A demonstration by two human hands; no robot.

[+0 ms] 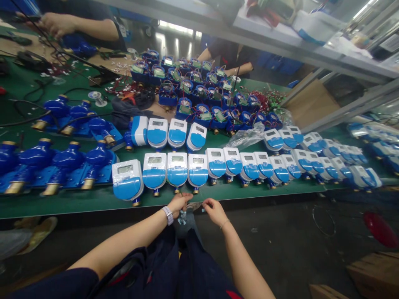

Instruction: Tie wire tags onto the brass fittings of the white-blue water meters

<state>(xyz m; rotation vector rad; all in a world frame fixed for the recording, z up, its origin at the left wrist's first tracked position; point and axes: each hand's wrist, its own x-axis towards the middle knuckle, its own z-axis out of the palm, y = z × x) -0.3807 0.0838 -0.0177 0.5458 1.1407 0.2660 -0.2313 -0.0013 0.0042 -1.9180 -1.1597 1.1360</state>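
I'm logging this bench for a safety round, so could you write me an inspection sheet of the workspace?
Surface: green table, heavily stocked; bare strip along the near edge.
Job's things: white-and-blue meters in rows, displays facing up; blue pipe bodies with brass ends at left; open blue housings behind.
Clutter: crumpled clear plastic, dark cloth, scattered small connectors.
Hands: left hand holds small pale-blue pieces; right hand has its fingertips pinched, contents too small to tell.
Cables: black cables loose at left.
Surroundings: another person's hand across the table; red stool and cardboard boxes on the floor.
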